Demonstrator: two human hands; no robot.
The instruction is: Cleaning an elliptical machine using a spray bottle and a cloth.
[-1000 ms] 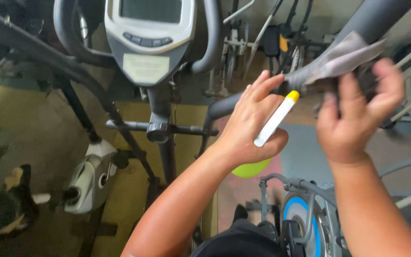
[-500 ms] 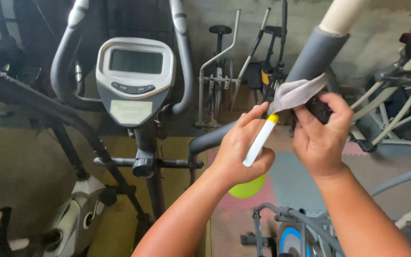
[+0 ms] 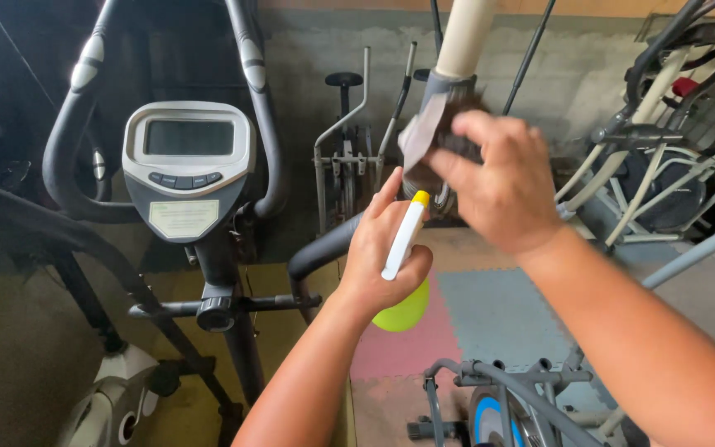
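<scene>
Two hands are working at the padded handlebar (image 3: pixel 457 74) of an exercise machine. The left hand (image 3: pixel 382 257) is curling closed around a yellow-green plastic spray bottle (image 3: pixel 403 310) with a white trigger head, held just below the bar. The right hand (image 3: pixel 498 186) is gripping a grey cloth (image 3: pixel 422 132), its fingers closed, pressing it against the dark grip of the handlebar. A grey elliptical console (image 3: pixel 188 165) is standing to the left.
</scene>
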